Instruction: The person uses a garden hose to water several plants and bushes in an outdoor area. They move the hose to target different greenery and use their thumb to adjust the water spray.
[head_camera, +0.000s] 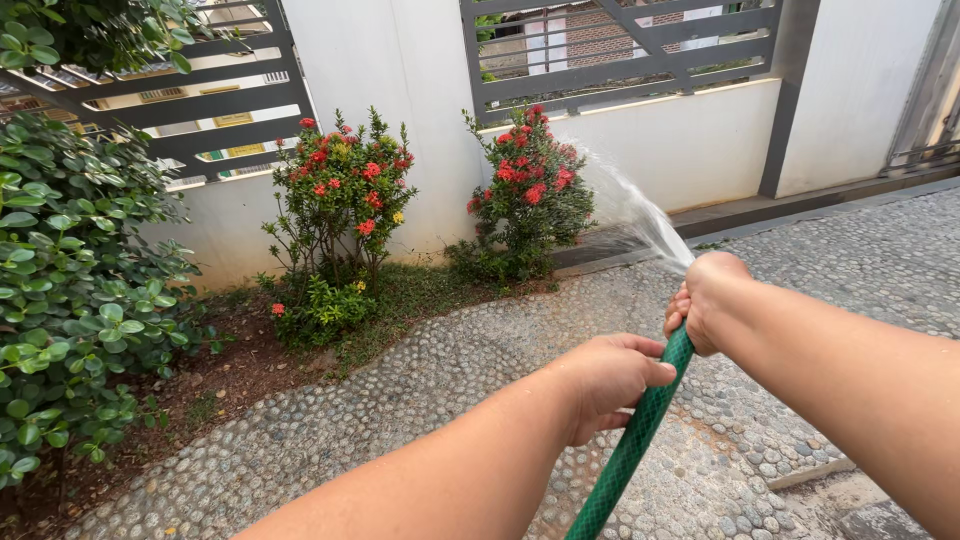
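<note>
Here the green garden hose (632, 445) runs up from the bottom edge of the view between both forearms, rising slantwise to the right hand (703, 305). That hand is closed tight around the hose's end, apparently pinching the mouth so the water fans out; the spray (640, 215) arcs up and leftward toward the red-flowered shrub (528, 195) standing against the white wall (700, 140). The left hand (610, 380) is closed around the hose lower down, likely steadying it and taking its weight. A second flowering shrub (345, 205) grows just left of the first, in a strip of bare soil (230, 375). A dense green bush (70, 290) fills the left side. Cobbled paving (480, 360) lies beneath the arms, and grey slatted fencing (620, 55) tops the wall.
</note>
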